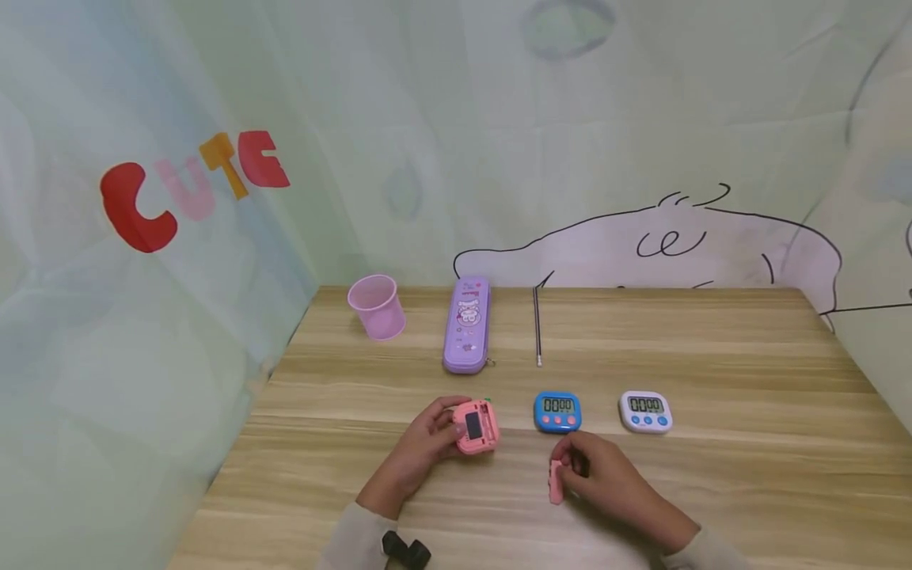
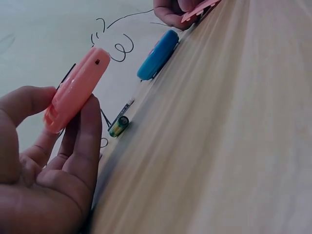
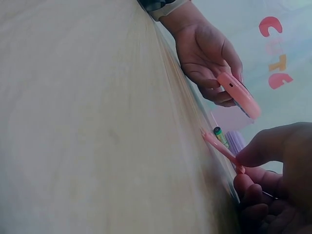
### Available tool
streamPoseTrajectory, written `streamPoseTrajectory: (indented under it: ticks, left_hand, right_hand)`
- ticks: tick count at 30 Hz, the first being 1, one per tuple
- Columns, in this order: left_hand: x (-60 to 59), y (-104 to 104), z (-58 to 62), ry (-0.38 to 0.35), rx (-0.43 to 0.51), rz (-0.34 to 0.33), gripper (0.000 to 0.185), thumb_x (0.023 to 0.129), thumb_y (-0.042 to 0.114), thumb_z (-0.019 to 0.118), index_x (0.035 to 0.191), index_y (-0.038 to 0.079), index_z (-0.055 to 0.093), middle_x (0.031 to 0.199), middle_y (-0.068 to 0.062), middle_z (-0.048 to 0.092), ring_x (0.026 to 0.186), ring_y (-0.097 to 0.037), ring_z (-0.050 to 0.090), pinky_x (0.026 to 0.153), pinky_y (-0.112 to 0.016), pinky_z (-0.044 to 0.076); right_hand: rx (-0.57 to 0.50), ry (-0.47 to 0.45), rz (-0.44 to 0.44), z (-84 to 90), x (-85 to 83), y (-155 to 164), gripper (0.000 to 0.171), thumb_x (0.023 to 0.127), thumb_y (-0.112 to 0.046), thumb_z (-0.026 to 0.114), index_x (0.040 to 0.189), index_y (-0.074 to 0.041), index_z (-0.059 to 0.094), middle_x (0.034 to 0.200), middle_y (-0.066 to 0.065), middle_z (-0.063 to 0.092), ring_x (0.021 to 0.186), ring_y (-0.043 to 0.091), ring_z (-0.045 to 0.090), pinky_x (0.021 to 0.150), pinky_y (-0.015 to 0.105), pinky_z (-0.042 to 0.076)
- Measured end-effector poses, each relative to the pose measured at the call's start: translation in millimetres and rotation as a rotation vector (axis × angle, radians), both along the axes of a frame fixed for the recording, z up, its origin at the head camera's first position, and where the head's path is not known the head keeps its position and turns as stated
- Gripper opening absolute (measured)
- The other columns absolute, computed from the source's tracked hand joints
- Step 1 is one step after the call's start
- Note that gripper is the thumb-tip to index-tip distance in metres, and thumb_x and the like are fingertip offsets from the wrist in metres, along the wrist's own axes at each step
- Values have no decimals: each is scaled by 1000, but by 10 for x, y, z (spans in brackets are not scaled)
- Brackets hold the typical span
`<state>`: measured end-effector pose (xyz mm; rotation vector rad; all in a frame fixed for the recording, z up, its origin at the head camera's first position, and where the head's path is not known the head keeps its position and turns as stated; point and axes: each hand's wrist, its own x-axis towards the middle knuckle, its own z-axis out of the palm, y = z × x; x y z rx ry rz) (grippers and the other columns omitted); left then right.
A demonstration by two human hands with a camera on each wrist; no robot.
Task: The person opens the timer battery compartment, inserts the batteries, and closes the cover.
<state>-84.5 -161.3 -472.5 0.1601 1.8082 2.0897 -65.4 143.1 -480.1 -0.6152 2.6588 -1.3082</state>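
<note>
Left hand [image 1: 420, 455]: fingers curled round small pink rounded-square plastic timer [image 1: 475, 427], thumb on one edge, fingers on the other; timer lifted off the wood, tilted, back face up with dark rectangular recess showing.
Left wrist view: same pink timer [image 2: 75, 88] seen edge-on, smooth glossy shell, pinched between thumb and fingers [image 2: 85, 141].
Right hand [image 1: 606, 475]: fingers bent, pinching thin flat pink plastic cover piece [image 1: 556, 480] between thumb and fingertips; piece stands on edge, lower end touching the bench.
Right wrist view: cover piece [image 3: 222, 148] is a slim strip, far tip on the wood; left hand [image 3: 207, 61] with timer beyond it.
Bench [image 1: 712, 475]: light wood-grain laminate, matte, striped grain.
Small cylinder cell, green and gold [image 2: 118, 126]: lies on its side on the bench just beyond the pink timer.
Blue rounded-square digital timer [image 1: 557, 412]: upright, display reads zeros, just beyond right hand, not touching.
White rounded-square digital timer with blue buttons [image 1: 645, 412]: upright, right of the blue one, apart.
Lilac oblong zip pencil case with cartoon print [image 1: 467, 323]: flat, further back.
Pink ribbed plastic cup [image 1: 376, 306]: tilted, left of the case.
Thin dark rod [image 1: 537, 326]: flat, right of the case.
</note>
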Motion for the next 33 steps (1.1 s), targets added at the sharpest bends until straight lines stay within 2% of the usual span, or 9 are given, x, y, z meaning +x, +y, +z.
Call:
streamPoseTrajectory:
  ticks: [5, 10, 15, 18, 22, 26, 31, 33]
  left_hand:
    - [-53, -97, -9, -17, -19, 58, 51, 97, 14, 59, 143, 4, 39, 135, -20, 51, 109, -22, 60, 90, -36, 55]
    - [-108, -175, 0, -61, 14, 140, 49, 98, 10, 56, 144, 7, 40, 136, -20, 49, 111, -23, 58, 91, -34, 54]
    - [-102, -191, 36, -92, 22, 191, 48, 98, 8, 55, 144, 8, 42, 139, -19, 47, 115, -23, 56, 93, -34, 53]
    - [-85, -183, 45, -102, 18, 201, 48, 97, 8, 56, 143, 8, 43, 139, -19, 48, 114, -22, 56, 93, -33, 53]
    - [-85, -161, 42, -100, 27, 198, 48, 96, 9, 56, 143, 6, 43, 136, -20, 49, 111, -21, 57, 91, -32, 53]
    - [-81, -164, 25, -94, 38, 198, 47, 98, 8, 52, 143, 2, 41, 138, -21, 47, 111, -19, 57, 91, -30, 53]
    - [-84, -175, 27, -100, 51, 226, 44, 99, 6, 48, 143, 1, 42, 142, -21, 45, 114, -20, 55, 92, -30, 52]
    - [-96, -165, 36, -92, 53, 219, 45, 99, 8, 49, 143, 1, 42, 143, -21, 44, 117, -21, 54, 94, -31, 52]
  right_hand:
    - [0, 15, -7, -9, 5, -2, 19, 81, -8, 74, 90, -22, 65, 74, -12, 53, 67, 4, 49, 56, 22, 46]
    - [-13, 23, -8, -6, 7, 1, 18, 82, -10, 74, 90, -23, 64, 76, -13, 54, 68, 4, 50, 57, 22, 47]
    - [-55, 50, 10, 33, -2, 0, 16, 84, -13, 75, 92, -22, 65, 77, -13, 55, 69, 5, 52, 59, 22, 49]
    - [-97, 117, 18, 58, -4, 2, 18, 84, -12, 76, 95, -21, 65, 79, -14, 55, 69, 4, 53, 58, 21, 50]
    - [-137, 252, 27, 130, -67, 5, 24, 81, -4, 78, 99, -15, 66, 84, -13, 58, 73, 5, 56, 61, 21, 52]
    - [-123, 314, 46, 243, -147, -74, 27, 81, -6, 78, 105, -13, 67, 96, -7, 63, 84, 11, 60, 70, 27, 55]
    - [-30, 272, 100, 362, -243, -324, 32, 87, -20, 75, 117, -13, 66, 110, -6, 60, 102, 13, 56, 87, 34, 52]
    - [13, 253, 103, 389, -281, -418, 37, 87, -24, 75, 120, -13, 65, 113, -7, 59, 106, 12, 54, 90, 35, 51]
